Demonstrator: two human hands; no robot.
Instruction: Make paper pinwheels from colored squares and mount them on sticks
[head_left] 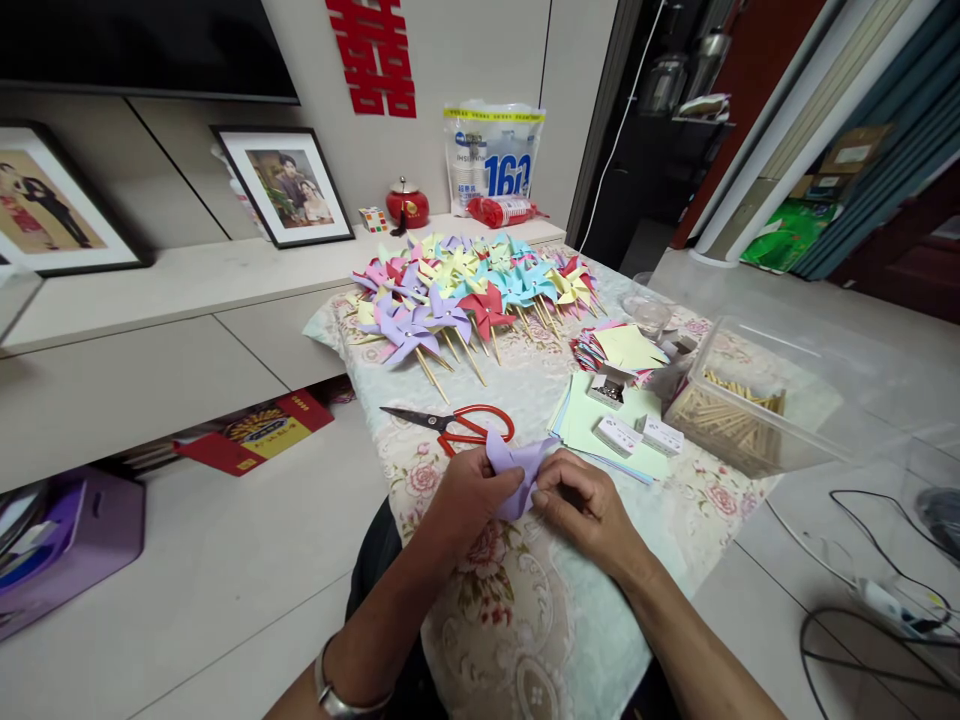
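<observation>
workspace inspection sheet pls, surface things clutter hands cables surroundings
surface: small table under a floral cloth
job's things: purple paper folded between both hands
clutter: red-handled scissors, pile of paper pinwheels, paper sheets, clear box of sticks
hands: left hand and right hand both pinch the purple paper
cables: dark cables and a power strip on the floor at right
surroundings: framed photos on a low ledge, red jar

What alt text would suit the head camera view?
Both hands, left hand and right hand, pinch a folded purple paper over a floral tablecloth. Beyond lie red-handled scissors and a pile of paper pinwheels.
</observation>
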